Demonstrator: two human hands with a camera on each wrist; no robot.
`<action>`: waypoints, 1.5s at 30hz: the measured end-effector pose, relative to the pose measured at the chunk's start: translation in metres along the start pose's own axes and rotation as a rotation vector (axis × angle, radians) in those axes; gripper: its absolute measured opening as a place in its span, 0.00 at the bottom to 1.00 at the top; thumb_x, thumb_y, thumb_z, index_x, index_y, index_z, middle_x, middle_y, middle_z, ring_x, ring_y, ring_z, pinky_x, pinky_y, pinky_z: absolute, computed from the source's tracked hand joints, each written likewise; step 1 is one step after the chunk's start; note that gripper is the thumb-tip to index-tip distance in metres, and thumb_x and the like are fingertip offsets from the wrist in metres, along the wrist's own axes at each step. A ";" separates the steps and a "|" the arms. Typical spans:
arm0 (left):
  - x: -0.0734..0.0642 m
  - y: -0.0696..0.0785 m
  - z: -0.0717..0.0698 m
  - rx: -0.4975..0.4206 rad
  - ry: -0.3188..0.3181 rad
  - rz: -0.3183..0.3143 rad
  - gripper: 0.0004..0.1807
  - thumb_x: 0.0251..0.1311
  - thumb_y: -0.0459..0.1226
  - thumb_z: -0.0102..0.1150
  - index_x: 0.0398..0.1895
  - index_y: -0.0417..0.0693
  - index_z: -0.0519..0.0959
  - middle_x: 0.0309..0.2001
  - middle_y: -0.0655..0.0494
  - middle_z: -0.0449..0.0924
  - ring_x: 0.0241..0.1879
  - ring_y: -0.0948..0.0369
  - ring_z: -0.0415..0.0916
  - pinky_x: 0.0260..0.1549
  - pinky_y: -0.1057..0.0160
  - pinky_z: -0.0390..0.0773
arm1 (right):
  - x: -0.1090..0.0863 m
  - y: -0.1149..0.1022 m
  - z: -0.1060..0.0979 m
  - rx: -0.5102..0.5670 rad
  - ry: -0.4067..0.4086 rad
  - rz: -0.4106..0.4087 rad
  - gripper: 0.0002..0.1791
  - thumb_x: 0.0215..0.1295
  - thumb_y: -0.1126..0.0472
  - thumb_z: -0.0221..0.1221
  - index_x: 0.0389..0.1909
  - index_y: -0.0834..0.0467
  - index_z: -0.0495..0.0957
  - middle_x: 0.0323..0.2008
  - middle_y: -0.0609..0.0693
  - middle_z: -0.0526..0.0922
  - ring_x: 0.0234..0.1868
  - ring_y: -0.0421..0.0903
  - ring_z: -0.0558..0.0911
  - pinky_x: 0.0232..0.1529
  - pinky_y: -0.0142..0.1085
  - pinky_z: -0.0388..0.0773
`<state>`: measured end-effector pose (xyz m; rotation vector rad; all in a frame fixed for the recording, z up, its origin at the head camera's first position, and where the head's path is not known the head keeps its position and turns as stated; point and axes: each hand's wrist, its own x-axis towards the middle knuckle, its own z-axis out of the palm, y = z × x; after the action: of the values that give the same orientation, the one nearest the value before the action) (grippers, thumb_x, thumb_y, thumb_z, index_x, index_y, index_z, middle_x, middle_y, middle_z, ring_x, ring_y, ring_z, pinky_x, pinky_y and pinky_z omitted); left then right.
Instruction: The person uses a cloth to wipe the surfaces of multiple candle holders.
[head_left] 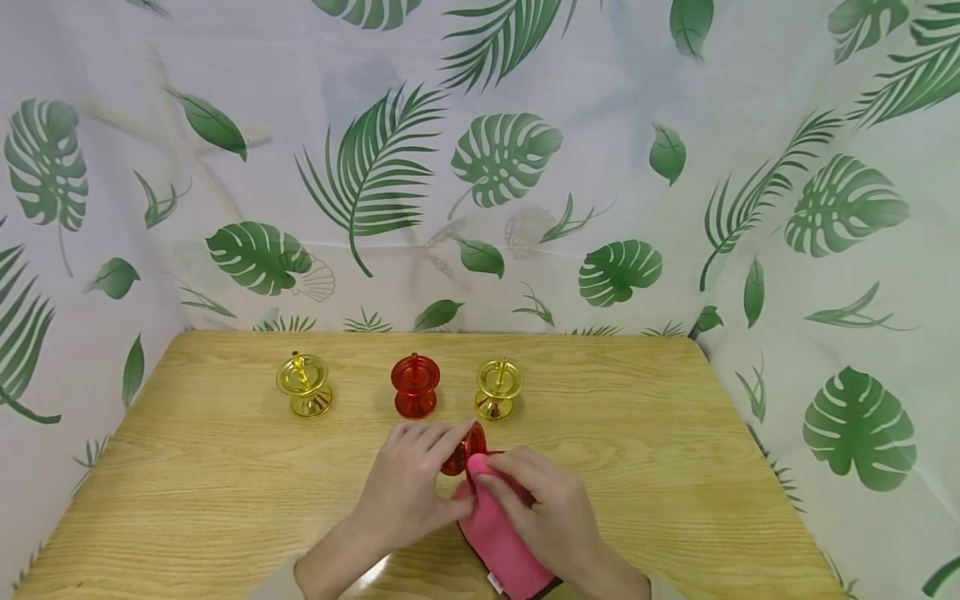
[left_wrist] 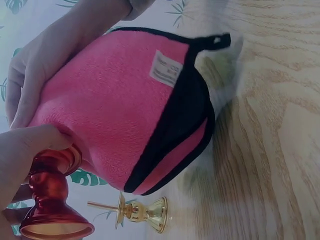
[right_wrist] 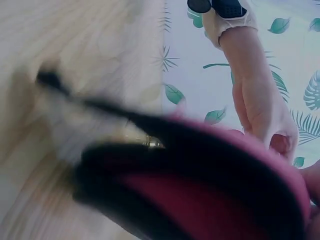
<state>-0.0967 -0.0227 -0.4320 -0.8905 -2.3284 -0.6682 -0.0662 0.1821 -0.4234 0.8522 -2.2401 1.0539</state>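
My left hand (head_left: 408,483) grips a shiny red candle holder (left_wrist: 50,192), tipped on its side above the table. Bunched in my right hand (head_left: 551,508) is a pink plush cloth (head_left: 498,542) with black edging, a white label and a small hanging loop. The fingers pinch part of it against the holder's dish end. In the left wrist view the cloth covers that end, leaving the stem and flared foot visible. The right wrist view shows the cloth (right_wrist: 200,200) large and blurred, hiding most of the holder.
Along the back of the wood-grain table (head_left: 225,467) stand a gold candle holder (head_left: 311,400) at left, a red one (head_left: 416,404) in the middle and another gold one (head_left: 495,406) just beyond my hands. A leaf-patterned curtain (head_left: 525,275) hangs behind and at both sides.
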 end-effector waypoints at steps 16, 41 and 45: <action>-0.001 -0.001 -0.006 -0.171 -0.064 -0.170 0.44 0.35 0.48 0.86 0.62 0.47 0.82 0.44 0.60 0.90 0.46 0.62 0.85 0.51 0.53 0.83 | -0.004 0.020 0.004 -0.155 0.133 -0.339 0.13 0.78 0.57 0.60 0.41 0.61 0.89 0.36 0.52 0.89 0.32 0.43 0.89 0.35 0.30 0.87; 0.001 0.000 -0.010 -0.288 -0.094 -0.181 0.42 0.40 0.44 0.84 0.65 0.46 0.80 0.48 0.61 0.91 0.45 0.65 0.85 0.52 0.57 0.84 | -0.003 0.030 0.000 -0.088 0.220 -0.382 0.12 0.75 0.60 0.63 0.41 0.65 0.90 0.33 0.56 0.90 0.30 0.47 0.89 0.34 0.30 0.86; 0.002 0.000 -0.009 -0.266 -0.090 -0.162 0.44 0.38 0.45 0.86 0.64 0.46 0.81 0.47 0.60 0.91 0.46 0.64 0.86 0.53 0.56 0.84 | -0.004 0.030 0.007 -0.076 0.206 -0.385 0.12 0.75 0.60 0.63 0.42 0.64 0.90 0.34 0.55 0.91 0.31 0.46 0.89 0.36 0.31 0.87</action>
<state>-0.0952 -0.0277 -0.4239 -0.8664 -2.4479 -1.0449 -0.0861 0.1931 -0.4447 1.0391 -1.8380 0.8286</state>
